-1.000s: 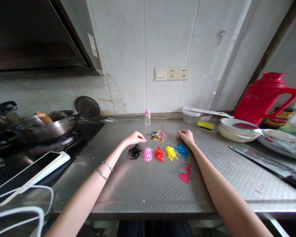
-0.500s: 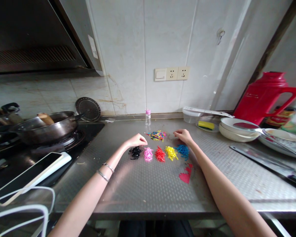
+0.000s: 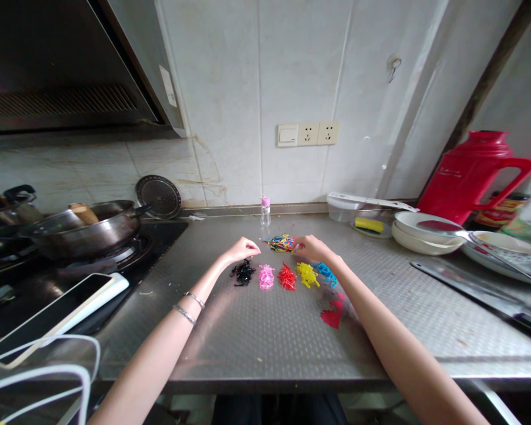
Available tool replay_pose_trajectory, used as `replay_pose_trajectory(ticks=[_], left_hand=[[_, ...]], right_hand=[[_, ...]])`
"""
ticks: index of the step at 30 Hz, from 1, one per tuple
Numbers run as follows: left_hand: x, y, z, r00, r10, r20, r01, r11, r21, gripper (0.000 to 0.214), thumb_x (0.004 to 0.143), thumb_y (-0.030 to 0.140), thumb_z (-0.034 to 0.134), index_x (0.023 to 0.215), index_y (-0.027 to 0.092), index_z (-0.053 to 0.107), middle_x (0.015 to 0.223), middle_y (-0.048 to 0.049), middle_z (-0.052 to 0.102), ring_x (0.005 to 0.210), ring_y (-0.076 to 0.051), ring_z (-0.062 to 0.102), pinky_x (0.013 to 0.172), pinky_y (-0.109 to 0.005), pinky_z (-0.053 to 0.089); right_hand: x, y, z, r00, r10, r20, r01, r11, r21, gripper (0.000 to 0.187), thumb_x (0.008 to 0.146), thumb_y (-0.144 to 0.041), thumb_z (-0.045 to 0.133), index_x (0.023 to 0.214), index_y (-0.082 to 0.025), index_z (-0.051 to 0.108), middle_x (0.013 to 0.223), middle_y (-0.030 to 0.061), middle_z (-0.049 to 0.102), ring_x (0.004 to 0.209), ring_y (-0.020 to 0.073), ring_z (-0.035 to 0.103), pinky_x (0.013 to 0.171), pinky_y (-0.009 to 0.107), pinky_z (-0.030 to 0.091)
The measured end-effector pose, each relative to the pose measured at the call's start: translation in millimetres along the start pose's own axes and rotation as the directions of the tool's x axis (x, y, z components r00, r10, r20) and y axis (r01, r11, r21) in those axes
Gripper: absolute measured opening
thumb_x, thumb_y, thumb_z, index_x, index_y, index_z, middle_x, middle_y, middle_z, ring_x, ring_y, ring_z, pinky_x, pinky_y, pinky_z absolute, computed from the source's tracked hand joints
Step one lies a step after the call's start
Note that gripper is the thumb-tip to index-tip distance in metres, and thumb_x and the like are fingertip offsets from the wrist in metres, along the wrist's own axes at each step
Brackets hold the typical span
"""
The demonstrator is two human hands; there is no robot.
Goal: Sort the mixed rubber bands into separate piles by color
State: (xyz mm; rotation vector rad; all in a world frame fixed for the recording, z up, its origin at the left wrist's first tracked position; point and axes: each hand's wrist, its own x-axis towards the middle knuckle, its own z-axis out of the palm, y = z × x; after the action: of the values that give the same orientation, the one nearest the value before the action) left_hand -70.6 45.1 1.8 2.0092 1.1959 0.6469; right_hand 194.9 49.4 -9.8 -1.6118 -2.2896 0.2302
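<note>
A mixed heap of small coloured rubber bands lies near the middle of the steel counter. At its right edge is my right hand, fingertips pinched together; whatever they hold is too small to see. My left hand hovers just above the black rubber bands, its fingers also closed in a pinch, their contents hidden. Sorted piles run rightward in a row: pink rubber bands, red rubber bands, yellow rubber bands and blue rubber bands, the last partly covered by my right wrist.
Behind the heap stands a small clear bottle with a pink cap. Torn red paper lies by my right forearm. A knife, bowls and a red thermos are right; a phone and a pan left.
My right hand has moved left, from beyond the blue pile to the edge of the mixed heap. My left hand has shifted slightly left and up.
</note>
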Motion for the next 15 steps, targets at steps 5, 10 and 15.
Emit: replay_pose_trajectory(ticks=[5, 10, 15], left_hand=[[0, -2, 0.2, 1.0, -0.006, -0.017, 0.006, 1.0, 0.004, 0.027, 0.066, 0.03, 0.058, 0.076, 0.007, 0.068, 0.067, -0.0076, 0.066, 0.054, -0.011, 0.052, 0.054, -0.022, 0.04], [-2, 1, -0.2, 0.998, -0.018, -0.063, 0.018, 1.0, -0.001, 0.025, 0.067, 0.029, 0.058, 0.074, 0.007, 0.068, 0.066, -0.0073, 0.065, 0.053, -0.011, 0.052, 0.054, -0.022, 0.04], [-2, 0, -0.4, 0.996, -0.037, -0.081, 0.036, 0.999, -0.008, 0.022, 0.067, 0.026, 0.058, 0.074, 0.007, 0.068, 0.066, -0.0068, 0.065, 0.052, -0.01, 0.052, 0.053, -0.022, 0.04]], right_hand=[[-5, -8, 1, 1.0, 0.002, -0.011, -0.003, 0.999, -0.034, 0.023, 0.072, -0.025, 0.05, 0.084, -0.025, 0.069, 0.079, 0.001, 0.066, 0.065, 0.0107, 0.055, 0.051, 0.017, 0.03], [-3, -5, 5, 1.0, -0.018, -0.025, 0.018, 1.0, -0.006, 0.022, 0.072, -0.03, 0.051, 0.082, -0.023, 0.069, 0.074, 0.0012, 0.066, 0.06, 0.0093, 0.052, 0.05, 0.018, 0.029], [1, 6, -2, 0.999, -0.043, -0.011, 0.044, 0.993, 0.113, 0.021, 0.066, -0.025, 0.052, 0.076, -0.017, 0.069, 0.061, 0.0005, 0.061, 0.053, 0.0082, 0.048, 0.048, 0.018, 0.03]])
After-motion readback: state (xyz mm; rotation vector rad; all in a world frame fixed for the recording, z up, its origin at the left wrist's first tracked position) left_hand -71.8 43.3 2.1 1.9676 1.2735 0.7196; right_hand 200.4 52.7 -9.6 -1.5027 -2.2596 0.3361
